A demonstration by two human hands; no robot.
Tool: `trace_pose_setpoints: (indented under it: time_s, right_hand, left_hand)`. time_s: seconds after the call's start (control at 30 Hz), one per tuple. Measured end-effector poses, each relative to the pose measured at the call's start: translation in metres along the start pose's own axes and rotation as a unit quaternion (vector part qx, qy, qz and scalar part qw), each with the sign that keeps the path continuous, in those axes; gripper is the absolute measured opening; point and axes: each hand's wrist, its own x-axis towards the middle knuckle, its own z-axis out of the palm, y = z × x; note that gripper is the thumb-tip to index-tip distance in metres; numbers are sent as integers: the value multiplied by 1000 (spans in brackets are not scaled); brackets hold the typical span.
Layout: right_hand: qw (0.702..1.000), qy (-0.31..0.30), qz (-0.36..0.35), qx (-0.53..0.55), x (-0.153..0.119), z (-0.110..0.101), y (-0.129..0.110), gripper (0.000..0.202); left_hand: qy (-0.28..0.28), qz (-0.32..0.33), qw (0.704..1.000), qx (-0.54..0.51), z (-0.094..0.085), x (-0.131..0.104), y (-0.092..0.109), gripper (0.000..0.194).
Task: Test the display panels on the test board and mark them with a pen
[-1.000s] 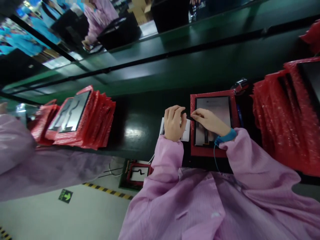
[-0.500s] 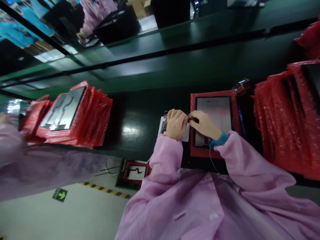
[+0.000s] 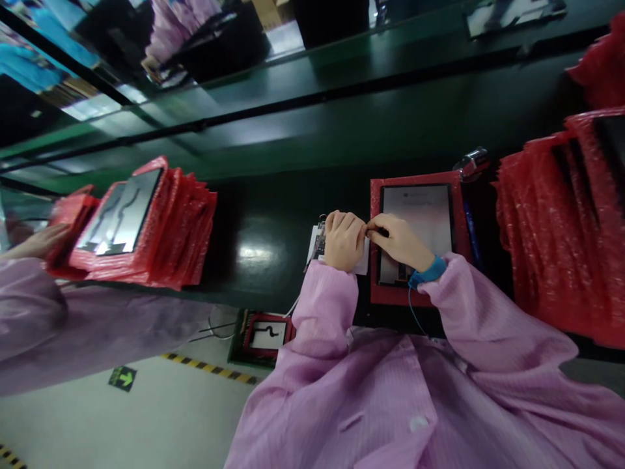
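Observation:
My left hand is curled over a small white sheet and a little circuit part on the dark green bench. My right hand, with a blue wrist strap, meets it fingertip to fingertip at the left edge of a grey screen panel. The panel lies on a red bubble-wrap sheet. Both hands pinch something small and dark between them; what it is cannot be made out.
A stack of red bubble bags with a panel on top lies to the left, where another person's hand and pink sleeve reach in. More red bags stand at the right. A metal tool lies behind the panel.
My hands, a little apart a second ago with a thin dark strip between them, have come together at the panel's left edge. The other person's hand has come into view at the left stack.

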Motion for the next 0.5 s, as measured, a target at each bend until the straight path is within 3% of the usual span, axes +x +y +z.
trace_pose_setpoints:
  time_s: [0.2, 0.37, 0.43, 0.5]
  right_hand:
    - [1000, -9, 3, 14, 1, -4, -1, 13]
    - [996, -47, 20, 73, -1, -24, -4, 19]
    - [989, -13, 67, 130, -3, -30, 1, 24]
    - [979, 83, 105, 155, -4, -32, 9, 31]
  left_hand:
    - [-18, -22, 999, -20, 0, 0, 0, 35]
    - [48, -90, 989, -109, -13, 4, -3, 41]
    - [101, -137, 975, -140, -28, -1, -3, 38]
    - [154, -185, 959, -152, -51, -12, -1, 34]
